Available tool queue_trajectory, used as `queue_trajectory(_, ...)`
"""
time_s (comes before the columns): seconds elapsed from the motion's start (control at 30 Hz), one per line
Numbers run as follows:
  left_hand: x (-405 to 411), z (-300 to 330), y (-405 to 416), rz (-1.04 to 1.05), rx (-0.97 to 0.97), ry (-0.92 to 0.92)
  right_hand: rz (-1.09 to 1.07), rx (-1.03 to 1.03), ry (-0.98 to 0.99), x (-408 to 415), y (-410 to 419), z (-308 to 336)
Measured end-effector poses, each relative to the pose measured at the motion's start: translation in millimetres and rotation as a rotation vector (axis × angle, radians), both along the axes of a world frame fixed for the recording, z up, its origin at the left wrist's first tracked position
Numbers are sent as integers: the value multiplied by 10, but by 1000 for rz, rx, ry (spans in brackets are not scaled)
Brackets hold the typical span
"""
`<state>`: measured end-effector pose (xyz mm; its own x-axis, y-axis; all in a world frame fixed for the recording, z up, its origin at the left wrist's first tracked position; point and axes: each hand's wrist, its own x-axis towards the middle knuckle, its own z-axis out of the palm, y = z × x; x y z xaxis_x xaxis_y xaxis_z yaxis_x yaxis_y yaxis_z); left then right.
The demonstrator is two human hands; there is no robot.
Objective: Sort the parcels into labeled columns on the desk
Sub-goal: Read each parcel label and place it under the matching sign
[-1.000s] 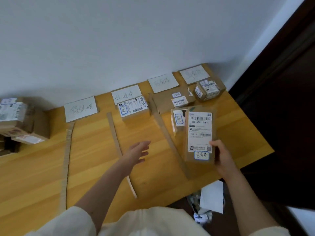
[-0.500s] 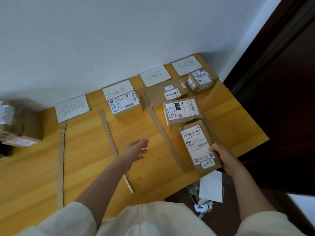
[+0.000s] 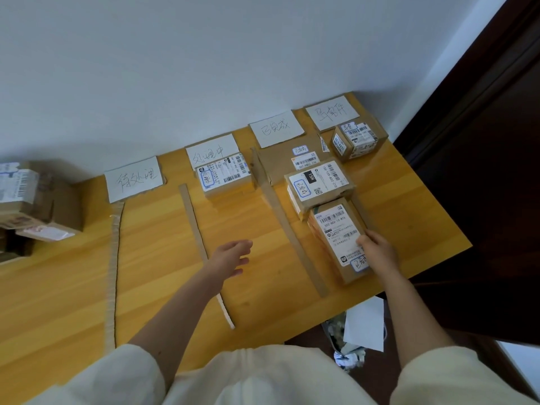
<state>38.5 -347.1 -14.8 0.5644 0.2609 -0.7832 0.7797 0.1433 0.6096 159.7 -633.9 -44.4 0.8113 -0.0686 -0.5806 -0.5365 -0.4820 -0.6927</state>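
While the right hand (image 3: 378,250) is gripping the near parcel (image 3: 339,239) at its right edge, that box is lying flat on the desk (image 3: 163,258), long axis running away from the person, far end touching the 15H parcel (image 3: 318,187). Left hand (image 3: 230,257) is hovering empty, fingers loose, well left of it. Unsorted stack (image 3: 26,200) is getting cut off at frame left; marker labels probably illegible.

Four label cards (image 3: 133,183) line the desk (image 3: 163,258) at its wall edge, cardboard strips (image 3: 201,247) dividing columns before them. Three parcels (image 3: 339,239) lie in the third column, one each in the second and fourth.
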Motion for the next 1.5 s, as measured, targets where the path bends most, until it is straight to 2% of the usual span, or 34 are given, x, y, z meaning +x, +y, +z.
queue_trajectory(0.17,-80,-25,119,35,-8,-4,-136,-128,-245,-55,220,114)
queue_trajectory(0.27,-147,-28,211,53,-23,0,-109,-56,-425,-124,559,299)
queue_trajectory(0.33,-223,-19,300,61,-24,2,11,4,-487,-185,864,425)
queue_trajectory(0.43,-354,-10,522,106,6,-7,317,69,-496,-299,1421,584)
queue_trajectory(0.5,-461,11,718,174,47,-2,494,97,-501,-399,1804,617)
queue_trajectory(0.63,-790,80,1228,384,112,-8,684,152,-513,-664,2599,691)
queue_trajectory(0.83,-1409,152,2046,706,182,-38,890,202,-404,-1104,3687,818)
queue_trajectory(0.93,-1733,163,2392,821,178,-42,949,201,-259,-1323,4202,849)
queue_trajectory(1.17,-2183,153,3011,988,150,-85,801,215,121,-1685,5264,760)
queue_trajectory(1.5,-2116,104,3499,1058,81,-157,643,246,368,-1765,6053,699)
